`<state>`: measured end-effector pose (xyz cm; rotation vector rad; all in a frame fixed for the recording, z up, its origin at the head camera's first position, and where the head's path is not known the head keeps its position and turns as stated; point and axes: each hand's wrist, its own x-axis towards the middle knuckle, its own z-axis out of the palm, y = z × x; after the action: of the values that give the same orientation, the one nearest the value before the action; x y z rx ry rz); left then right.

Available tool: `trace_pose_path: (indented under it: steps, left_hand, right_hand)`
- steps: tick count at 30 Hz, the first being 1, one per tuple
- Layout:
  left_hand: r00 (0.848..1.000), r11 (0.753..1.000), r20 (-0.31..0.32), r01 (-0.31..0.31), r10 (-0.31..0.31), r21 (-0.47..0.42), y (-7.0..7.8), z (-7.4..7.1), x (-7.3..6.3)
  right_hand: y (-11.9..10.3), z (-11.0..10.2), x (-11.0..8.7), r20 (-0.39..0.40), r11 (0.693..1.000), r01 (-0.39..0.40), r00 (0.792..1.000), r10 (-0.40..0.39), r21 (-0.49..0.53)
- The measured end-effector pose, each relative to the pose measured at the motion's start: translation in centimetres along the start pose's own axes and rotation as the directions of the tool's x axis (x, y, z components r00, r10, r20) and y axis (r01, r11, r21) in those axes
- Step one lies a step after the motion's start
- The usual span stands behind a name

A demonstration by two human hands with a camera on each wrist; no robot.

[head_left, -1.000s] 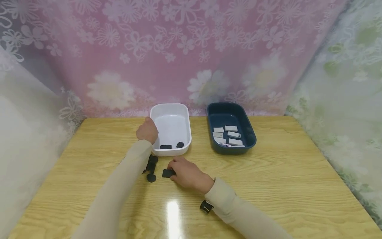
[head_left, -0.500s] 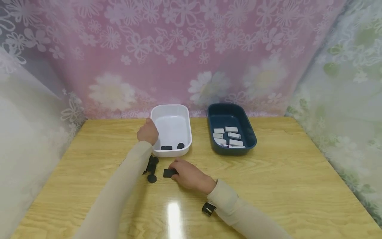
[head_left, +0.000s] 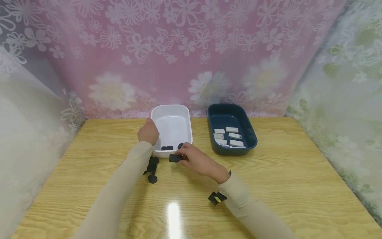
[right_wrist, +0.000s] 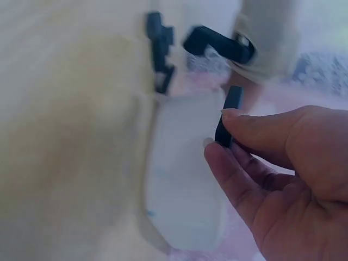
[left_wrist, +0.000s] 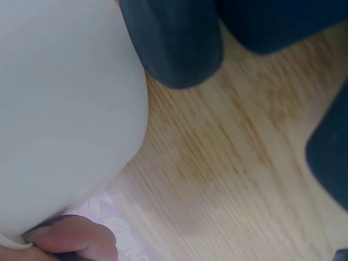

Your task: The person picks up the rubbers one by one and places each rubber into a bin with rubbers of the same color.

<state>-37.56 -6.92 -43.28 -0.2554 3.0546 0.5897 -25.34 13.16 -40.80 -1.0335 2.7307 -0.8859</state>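
At the left side of the white tub [head_left: 162,154], my left hand [head_left: 148,133] grips the rim; the left wrist view shows its curled fingers [left_wrist: 87,236] against the white wall. My right hand [head_left: 199,161] pinches a flat black rectangular block [head_left: 175,158] between thumb and fingers, raised just in front of the tub's near edge. That block [right_wrist: 234,99] stands edge-on in the right wrist view. Inside the tub lie black rectangular pieces [head_left: 167,148] and a dark round piece [head_left: 180,145], partly hidden by my right hand.
Several black pieces [head_left: 153,166] lie heaped beside my left forearm, with a round black disc [head_left: 152,179] nearer me. To the right stands a dark blue tub [head_left: 234,151] holding several white blocks [head_left: 234,136]. Floral cloth [head_left: 191,86] hangs behind the wooden table [head_left: 283,186].
My right hand has lifted the black rectangular block off the table and carried it forward, slightly right, to the white tub's near edge. My left hand stays on the rim.
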Motion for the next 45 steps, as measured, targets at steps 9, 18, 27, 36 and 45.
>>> trace_pose_path:
  steps: [9,18,27,36,45]
  left_hand:
    - [1.000,1.000,-0.017,0.013,-0.013,-0.002,0.1,-0.3,0.0]
    - [0.999,1.000,-0.025,0.023,-0.022,0.003,0.3,0.2,-0.2]
    - [0.998,0.999,-0.051,0.037,-0.036,0.013,0.1,0.8,0.5]
    - [0.997,1.000,-0.069,0.018,-0.016,0.022,-0.2,1.2,0.7]
    - [0.999,0.999,-0.043,0.029,-0.028,0.023,-0.1,0.4,0.5]
  right_hand:
    - [1.0,-1.4,2.8,-0.152,0.998,-0.016,0.988,0.024,0.053]
    - [2.3,-0.5,5.8,-0.212,0.983,-0.135,0.964,0.160,0.128]
    - [3.0,0.8,8.0,-0.197,0.985,-0.149,0.967,0.163,0.087]
    - [3.4,1.3,9.4,-0.165,0.978,-0.207,0.966,0.201,-0.019]
    - [3.1,1.5,9.8,-0.110,0.951,-0.283,0.957,0.270,-0.123]
